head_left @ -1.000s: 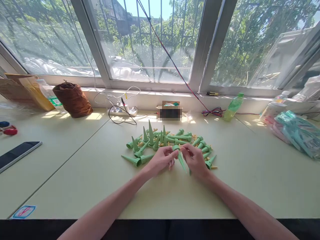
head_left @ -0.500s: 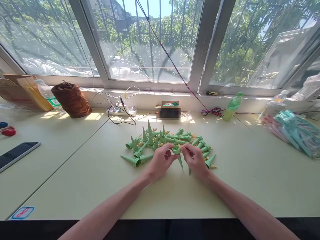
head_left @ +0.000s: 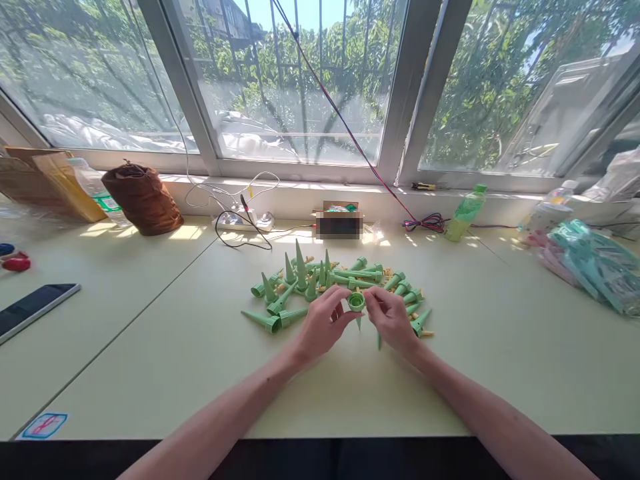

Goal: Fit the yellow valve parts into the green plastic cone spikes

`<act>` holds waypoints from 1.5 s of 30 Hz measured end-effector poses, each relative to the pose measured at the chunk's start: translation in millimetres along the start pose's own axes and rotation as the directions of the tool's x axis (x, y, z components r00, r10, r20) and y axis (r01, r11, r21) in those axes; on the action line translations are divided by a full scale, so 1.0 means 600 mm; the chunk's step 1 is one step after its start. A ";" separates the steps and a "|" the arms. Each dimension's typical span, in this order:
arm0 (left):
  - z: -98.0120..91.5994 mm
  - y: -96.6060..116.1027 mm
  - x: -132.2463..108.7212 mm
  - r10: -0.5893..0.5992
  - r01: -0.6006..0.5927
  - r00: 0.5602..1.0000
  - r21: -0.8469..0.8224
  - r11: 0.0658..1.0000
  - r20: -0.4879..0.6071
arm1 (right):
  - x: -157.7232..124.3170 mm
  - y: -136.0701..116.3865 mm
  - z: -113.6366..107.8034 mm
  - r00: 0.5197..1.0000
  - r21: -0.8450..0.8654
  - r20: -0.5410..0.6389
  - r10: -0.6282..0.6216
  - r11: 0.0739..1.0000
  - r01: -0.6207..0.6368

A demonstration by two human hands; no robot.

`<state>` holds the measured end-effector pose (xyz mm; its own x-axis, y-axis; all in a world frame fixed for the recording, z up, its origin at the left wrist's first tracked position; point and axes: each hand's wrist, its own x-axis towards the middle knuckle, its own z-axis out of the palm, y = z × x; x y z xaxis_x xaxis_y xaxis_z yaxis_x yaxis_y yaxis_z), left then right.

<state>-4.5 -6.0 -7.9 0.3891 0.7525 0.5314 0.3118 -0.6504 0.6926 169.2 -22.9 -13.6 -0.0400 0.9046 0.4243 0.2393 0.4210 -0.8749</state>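
Observation:
A green plastic watering spike (head_left: 356, 303) is gripped at its wide threaded-looking end by my left hand (head_left: 326, 320), thumb and fingers around the rim. Its round opening faces me and its pointed end shows below. Close against the right side of that rim, my right hand (head_left: 393, 319) is closed in a pinch; whatever lies between its fingertips is too small to make out. A green tip (head_left: 379, 341) pokes out beneath the right hand, its other end hidden. Behind both hands spreads a pile of similar green spikes (head_left: 300, 270), some upright and others lying, with small tan pieces (head_left: 427, 333) among them.
At the back stand a brown bag (head_left: 143, 200), a power strip (head_left: 240, 223) with cables, a small box (head_left: 340, 208) and a green bottle (head_left: 465, 213). A phone (head_left: 35, 310) lies left; plastic packages (head_left: 595, 260) lie right.
The held spike has tipped so its opening turns more toward me, and it has shifted slightly right. Both hands stay close together in nearly the same place.

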 end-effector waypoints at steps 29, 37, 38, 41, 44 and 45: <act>-0.002 0.003 0.008 -0.097 0.097 0.995 0.013 0.995 -0.028 | -0.002 0.003 0.006 0.994 -0.016 -0.105 0.031 0.999 -0.033; 0.002 0.005 0.006 -0.308 0.340 0.934 -0.185 0.922 0.178 | -0.004 0.008 0.006 0.997 -0.040 -0.084 0.001 0.999 -0.005; 0.003 0.004 0.005 -0.310 0.347 0.931 -0.201 0.916 0.195 | -0.004 0.008 0.006 0.997 -0.048 -0.072 -0.002 0.999 -0.001; 0.005 0.004 0.003 -0.312 0.362 0.923 -0.238 0.901 0.224 | -0.004 0.008 0.006 0.999 -0.049 -0.052 -0.005 0.999 0.003; 0.003 0.006 0.003 -0.312 0.371 0.918 -0.250 0.894 0.244 | -0.003 0.008 0.006 0.999 -0.040 -0.040 -0.002 0.999 0.001; 0.002 0.007 0.004 -0.312 0.372 0.917 -0.250 0.894 0.248 | -0.003 0.008 0.005 0.999 -0.039 -0.036 -0.001 0.999 -0.001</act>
<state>-1.2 -7.0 -4.6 0.4750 0.8671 0.1502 0.2071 -0.2760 0.9386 167.4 -22.3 -19.4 -0.0058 0.9013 0.4331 0.2773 0.4176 -0.8653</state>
